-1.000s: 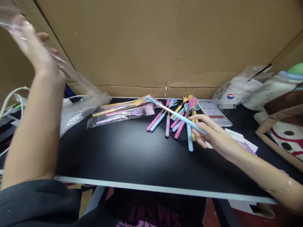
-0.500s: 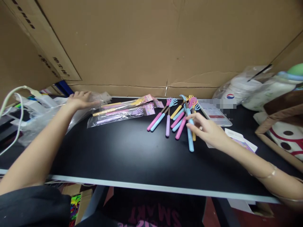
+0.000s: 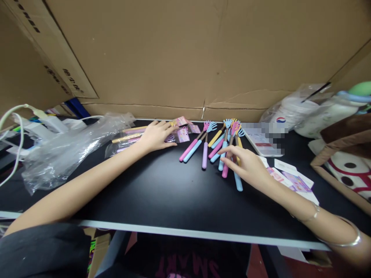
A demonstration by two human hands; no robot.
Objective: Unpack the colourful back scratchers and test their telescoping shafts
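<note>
My left hand lies with fingers spread over the bagged back scratchers, covering their middle; their pink header cards show past the fingertips. At the loose back scratchers, my right hand is curled, thumb and forefinger closed around a light blue back scratcher. The hand partly hides a pink handle and another light blue handle. To the left of this cluster are a purple-handled back scratcher and a pink and blue pair.
Crumpled clear plastic and white plugs with cables fill the left side. A phone, printed cards, a bagged cup and a brown-trimmed bag are at the right. A cardboard wall stands behind.
My left hand has moved right from the loose plastic onto the bagged back scratchers. My right hand has shifted slightly left and down, and the light blue back scratchers lie differently.
</note>
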